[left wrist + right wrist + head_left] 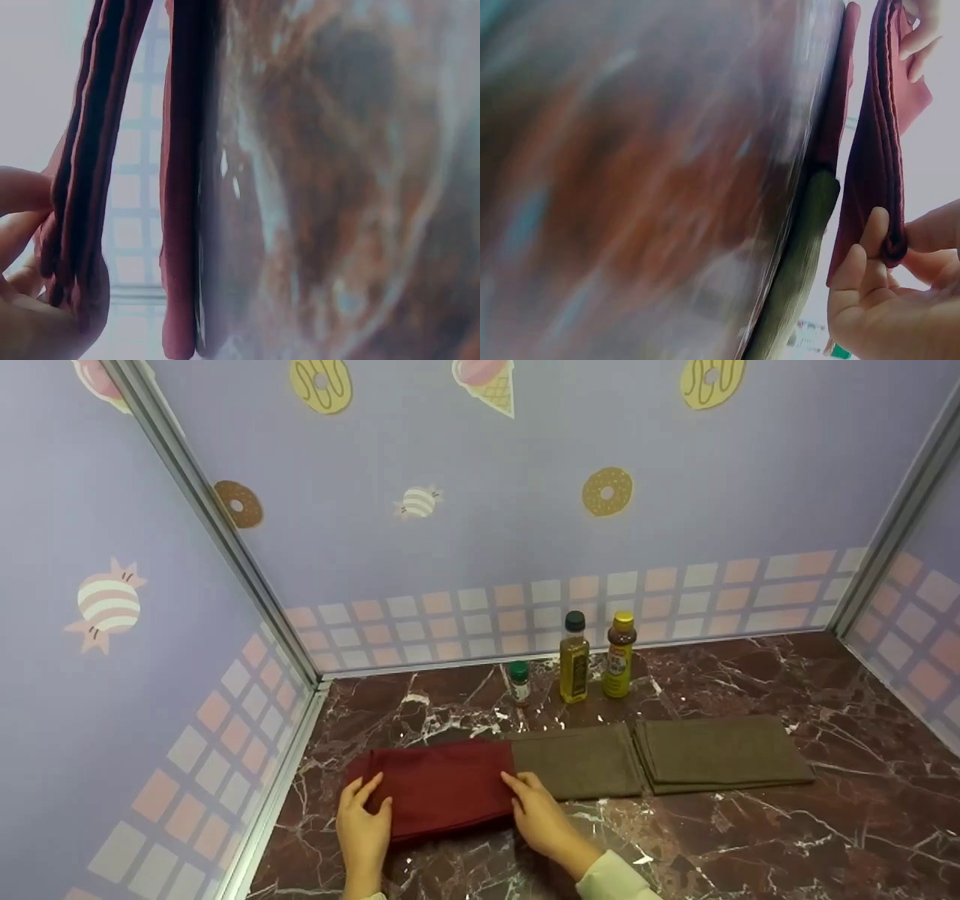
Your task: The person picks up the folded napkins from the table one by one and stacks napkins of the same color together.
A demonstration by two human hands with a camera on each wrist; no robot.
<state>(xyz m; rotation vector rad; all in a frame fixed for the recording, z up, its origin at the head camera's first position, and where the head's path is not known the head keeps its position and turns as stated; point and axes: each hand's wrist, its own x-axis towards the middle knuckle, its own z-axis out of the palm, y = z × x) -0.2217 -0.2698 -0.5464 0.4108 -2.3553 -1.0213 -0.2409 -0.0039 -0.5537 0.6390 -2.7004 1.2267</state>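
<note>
A folded dark red cloth hangs in the air between both hands, its layered edge facing the wrist cameras. My left hand pinches its left end, the thumb on the near side. At the opposite end, my right hand pinches the near corner between thumb and fingers, plain in the right wrist view. Below the held cloth, a second red cloth lies flat on the table, with a gap between them. An olive-brown folded cloth lies just right of the red ones, its left edge hidden from the head view.
Another olive-brown folded cloth lies further right. Behind the cloths stand a small green-capped jar, a dark-capped oil bottle and a yellow-capped bottle. Patterned wall panels border the dark marbled table.
</note>
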